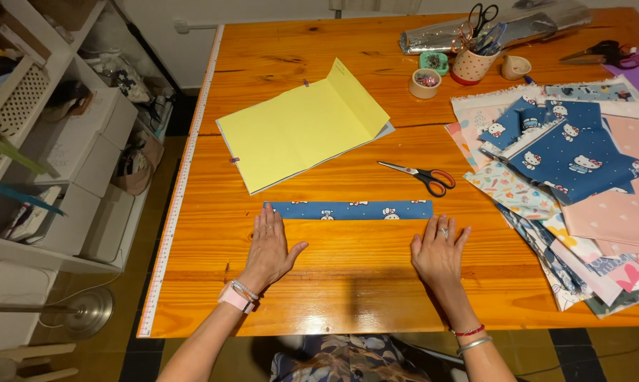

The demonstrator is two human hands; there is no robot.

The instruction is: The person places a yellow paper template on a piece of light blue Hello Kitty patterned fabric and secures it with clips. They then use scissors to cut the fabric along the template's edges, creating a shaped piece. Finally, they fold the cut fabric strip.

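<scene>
One narrow strip of blue printed fabric [351, 210], lying flat near the front-middle of the wooden table [348, 283], long axis running left to right, parallel to the near table edge, ends pointing toward the left and right sides. Two hands, palms down on the wood just below the strip: left hand [270, 247] with fingers extended and fingertips touching the strip's lower left edge, grasping nothing; right hand [440, 251] flat, fingers spread and released, just short of the strip's right end. One folded yellow paper sheet [302, 127] behind the strip. One pair of orange-handled scissors [420, 174] between paper and fabric pile, blades pointing left. One overlapping pile of printed fabric pieces [574, 191] at right. One dotted cup [471, 65] of tools, three small containers beside it.
</scene>
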